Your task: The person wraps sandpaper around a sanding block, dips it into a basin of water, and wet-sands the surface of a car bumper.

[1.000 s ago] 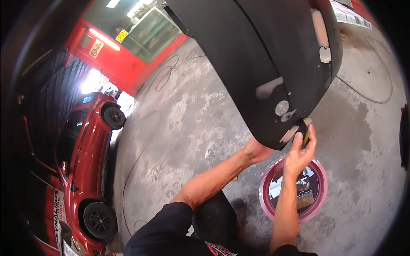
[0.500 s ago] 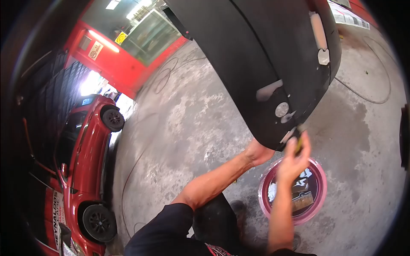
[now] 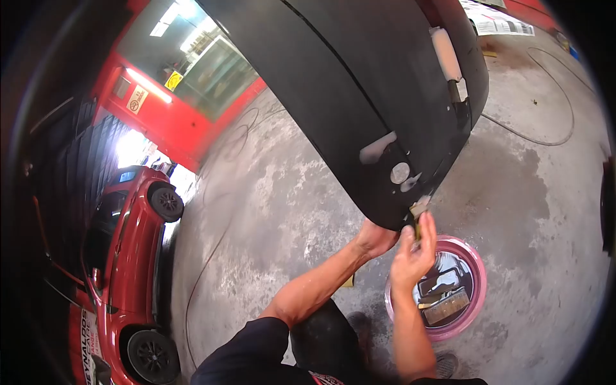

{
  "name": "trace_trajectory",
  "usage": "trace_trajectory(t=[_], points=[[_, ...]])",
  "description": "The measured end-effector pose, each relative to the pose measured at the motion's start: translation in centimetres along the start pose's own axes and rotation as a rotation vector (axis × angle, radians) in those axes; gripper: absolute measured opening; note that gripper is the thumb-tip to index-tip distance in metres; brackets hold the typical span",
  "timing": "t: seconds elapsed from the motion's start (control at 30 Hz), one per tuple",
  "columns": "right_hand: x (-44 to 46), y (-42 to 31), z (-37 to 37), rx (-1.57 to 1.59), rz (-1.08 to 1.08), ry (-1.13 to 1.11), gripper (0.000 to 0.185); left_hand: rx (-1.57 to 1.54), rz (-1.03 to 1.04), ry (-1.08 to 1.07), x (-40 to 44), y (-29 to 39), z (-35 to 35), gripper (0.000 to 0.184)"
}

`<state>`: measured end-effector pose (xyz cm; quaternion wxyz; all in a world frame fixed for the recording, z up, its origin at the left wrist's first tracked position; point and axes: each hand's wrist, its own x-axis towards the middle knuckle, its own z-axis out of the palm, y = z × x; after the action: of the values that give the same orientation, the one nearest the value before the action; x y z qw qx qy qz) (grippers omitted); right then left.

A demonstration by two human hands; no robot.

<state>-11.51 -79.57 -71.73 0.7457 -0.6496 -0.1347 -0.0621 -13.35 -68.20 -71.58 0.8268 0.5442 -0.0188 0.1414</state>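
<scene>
A black car bumper (image 3: 359,96) with pale filler patches slants down from the top of the view. At its lower tip, my left hand (image 3: 378,239) holds the edge from beneath, its fingers partly hidden behind the panel. My right hand (image 3: 414,262) pinches a small folded piece of sandpaper (image 3: 418,213), tan and yellowish, against the bumper's bottom corner. Just above the sandpaper lie a round pale patch (image 3: 400,172) and a smaller irregular one (image 3: 410,183). Below my right forearm stands a pink-rimmed tub (image 3: 476,269) of water, with a brownish block (image 3: 447,307) in it.
A red car (image 3: 128,250) is parked at the left. Hoses (image 3: 545,142) trail over the stained concrete floor (image 3: 269,192). A small yellow piece (image 3: 349,281) lies near my knee. Behind are a red wall (image 3: 186,138) and a glass window (image 3: 215,64).
The bumper and both hands appear shifted left and slightly down in the view. My right hand has turned a little, showing more of the sandpaper's tan face at the corner.
</scene>
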Motion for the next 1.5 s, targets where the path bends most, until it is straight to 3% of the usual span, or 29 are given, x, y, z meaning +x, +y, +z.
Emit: trace_trajectory(t=[0.03,0.13,0.17,0.27,0.4,0.5,0.63,0.73,0.8,0.83,0.9,0.93,1.0,1.07,1.13,1.17,1.27,1.4,1.47,1.5], points=[[2.1,0.1,-0.4,0.062,-0.014,0.019,0.034,0.15,0.021,0.07,0.2,-0.2,0.1,0.049],[2.7,0.1,-0.7,0.229,-0.013,0.04,0.035,0.186,-0.026,0.146,-0.4,0.3,1.1,0.05],[0.7,0.4,-0.7,0.13,-0.084,0.004,0.034,-0.129,-0.088,0.031,-0.4,0.8,0.8,0.05],[-0.9,1.1,-0.1,0.041,-0.149,-0.023,0.034,-0.527,-0.084,-0.283,0.3,1.1,0.6,0.049],[2.7,-1.3,-0.7,0.172,-0.015,0.05,0.034,-0.48,-0.04,-0.171,-0.8,0.5,1.1,0.05],[-1.0,-0.5,0.0,0.076,-0.137,-0.02,0.033,-0.369,-0.19,0.002,-0.2,1.3,0.5,0.049],[4.1,-1.7,-0.3,0.139,-0.012,0.051,0.033,-0.637,-0.138,-0.217,-0.6,0.2,-0.1,0.048],[0.2,-0.7,0.1,0.046,-0.04,0.006,0.034,-0.378,-0.161,-0.061,-0.2,1.5,0.5,0.048],[-0.6,-1.0,0.3,0.065,-0.107,0.016,0.034,-0.087,-0.028,-0.114,-0.1,0.7,-0.1,0.049],[0.4,-0.8,0.3,0.1,-0.042,0.042,0.034,-0.278,-0.086,-0.132,-0.2,0.5,-0.8,0.049],[3.8,-0.9,0.2,0.136,0.02,0.09,0.034,-0.326,-0.149,0.155,-0.2,0.7,1.2,0.05],[4.4,-1.2,0.2,0.173,0.021,0.089,0.035,-0.327,-0.159,0.169,-0.9,0.5,0.8,0.05],[1.8,-1.1,0.0,0.183,0.022,0.043,0.034,-0.337,-0.197,0.028,-0.6,0.6,-0.6,0.051],[-1.6,0.6,0.4,0.08,-0.089,0.034,0.036,-0.358,-0.24,0.056,-0.3,1.8,1.5,0.052],[1.4,-0.1,-0.1,0.146,0.013,0.046,0.037,-0.34,-0.229,0.141,-0.2,1.1,1.3,0.053],[3.6,0.7,0.0,0.199,0.048,0.085,0.035,-0.135,-0.126,0.161,0.1,0.2,1.5,0.054],[3.0,0.2,0.1,0.121,-0.008,0.101,0.035,-0.36,-0.15,0.045,0.1,0.6,0.8,0.055],[0.4,0.1,0.4,0.169,0.089,0.118,0.037,-0.404,-0.246,0.11,-0.2,1.2,1.4,0.054],[4.5,0.6,-0.1,0.114,0.076,0.128,0.038,-0.343,-0.16,0.141,-0.4,0.9,2.5,0.053],[4.8,-0.4,-0.2,0.147,0.123,0.114,0.037,-0.238,-0.168,0.138,-0.5,0.6,1.6,0.065]])
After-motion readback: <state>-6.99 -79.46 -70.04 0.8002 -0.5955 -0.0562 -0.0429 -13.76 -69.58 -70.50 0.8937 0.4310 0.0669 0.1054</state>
